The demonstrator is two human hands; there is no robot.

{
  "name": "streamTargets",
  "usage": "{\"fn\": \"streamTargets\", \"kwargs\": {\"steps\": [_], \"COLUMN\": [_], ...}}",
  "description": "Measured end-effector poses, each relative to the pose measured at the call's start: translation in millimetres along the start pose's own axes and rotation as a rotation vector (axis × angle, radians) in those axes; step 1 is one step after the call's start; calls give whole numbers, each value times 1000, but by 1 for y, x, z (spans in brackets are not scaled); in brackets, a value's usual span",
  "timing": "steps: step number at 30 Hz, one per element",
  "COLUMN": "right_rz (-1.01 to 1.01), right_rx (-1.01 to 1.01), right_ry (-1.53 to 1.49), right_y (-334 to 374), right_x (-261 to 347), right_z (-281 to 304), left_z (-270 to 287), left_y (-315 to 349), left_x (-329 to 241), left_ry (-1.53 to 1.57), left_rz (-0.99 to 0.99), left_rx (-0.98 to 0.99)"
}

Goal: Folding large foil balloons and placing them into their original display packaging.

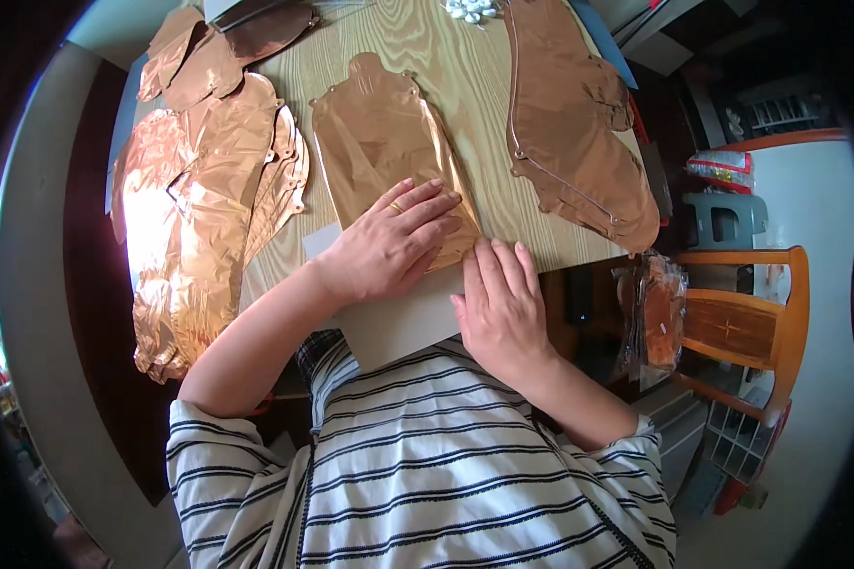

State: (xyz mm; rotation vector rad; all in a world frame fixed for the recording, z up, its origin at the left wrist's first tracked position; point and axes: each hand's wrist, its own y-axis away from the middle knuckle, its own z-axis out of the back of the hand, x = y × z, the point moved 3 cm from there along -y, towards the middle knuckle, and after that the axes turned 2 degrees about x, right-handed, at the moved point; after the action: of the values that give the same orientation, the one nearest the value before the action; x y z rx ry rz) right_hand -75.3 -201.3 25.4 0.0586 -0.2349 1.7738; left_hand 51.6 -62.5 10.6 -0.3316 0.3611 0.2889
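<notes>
A flat rose-gold foil balloon [365, 128] with a rounded neck and small tabs lies in front of me on the table. Its near end rests on a pale grey sheet of card [399, 327] that juts over the table's near edge. My left hand [389, 237] lies flat across the lower part of the foil, fingers stretched out. Beside it, my right hand [503, 308] presses with straight fingers at the balloon's near right corner, partly over the card. Neither hand grips anything. The palms hide part of the foil's near end.
Stacks of flat foil balloons lie at the left [190, 228] and right [574, 123] of the wood-grain table [285, 242]. Small white pieces [470, 9] sit at the far edge. A wooden chair [735, 322] with a bagged foil item [661, 313] and a grey-green stool [726, 218] stand at right.
</notes>
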Motion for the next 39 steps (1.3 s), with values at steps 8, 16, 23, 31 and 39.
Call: {"fn": "streamTargets", "kwargs": {"steps": [8, 16, 23, 31, 39], "right_rz": [19, 39, 47, 45, 72], "right_rx": [-41, -25, -13, 11, 35], "right_ry": [57, 22, 30, 18, 72], "right_y": [1, 4, 4, 4, 5], "right_x": [2, 1, 0, 0, 2], "right_z": [-6, -1, -3, 1, 0], "left_z": [0, 11, 21, 33, 28], "left_y": [-13, -38, -44, -4, 57], "left_x": [-3, 37, 120, 75, 25], "left_ry": [-21, -197, -415, -394, -203], "left_rz": [-143, -168, -3, 31, 218], "left_rx": [80, 76, 13, -178, 41]}}
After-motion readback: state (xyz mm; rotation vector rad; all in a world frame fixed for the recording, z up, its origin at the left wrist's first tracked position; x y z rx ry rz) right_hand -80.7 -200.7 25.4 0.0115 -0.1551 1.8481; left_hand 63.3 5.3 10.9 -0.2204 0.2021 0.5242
